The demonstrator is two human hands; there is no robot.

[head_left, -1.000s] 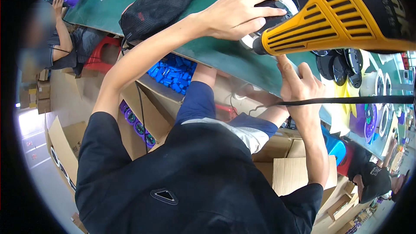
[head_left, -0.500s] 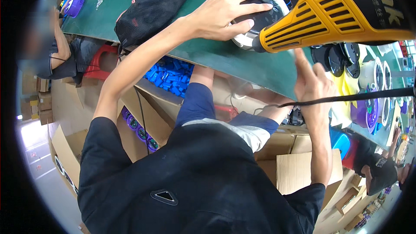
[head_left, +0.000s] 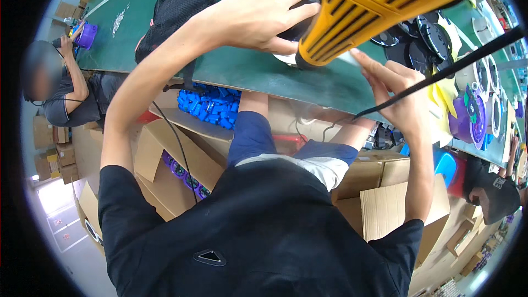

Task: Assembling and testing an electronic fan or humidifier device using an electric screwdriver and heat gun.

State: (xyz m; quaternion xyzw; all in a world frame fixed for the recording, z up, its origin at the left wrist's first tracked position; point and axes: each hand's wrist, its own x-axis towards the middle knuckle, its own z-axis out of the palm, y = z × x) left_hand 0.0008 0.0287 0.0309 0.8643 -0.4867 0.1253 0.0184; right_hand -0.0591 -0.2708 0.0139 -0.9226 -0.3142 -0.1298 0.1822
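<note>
Where hands (head_left: 267, 17) stand apart, yellow tool (head_left: 357, 16) between.

The bench (head_left: 242, 74) crosses the upper part of the frame. On it, a bag (head_left: 179, 14) lies left of centre and a round part (head_left: 294, 32) sits at upper centre beneath the left hand (head_left: 264, 16). A power tool (head_left: 363, 14) overlaps that part's right side; the right hand (head_left: 399, 85) is below the tool, behind a cord (head_left: 440, 77). Discs (head_left: 432, 38) lie on the bench at upper right. Below its edge, left of centre, are small blocks (head_left: 206, 107); farther down, a carton (head_left: 157, 148) contains reels (head_left: 176, 168).
</note>
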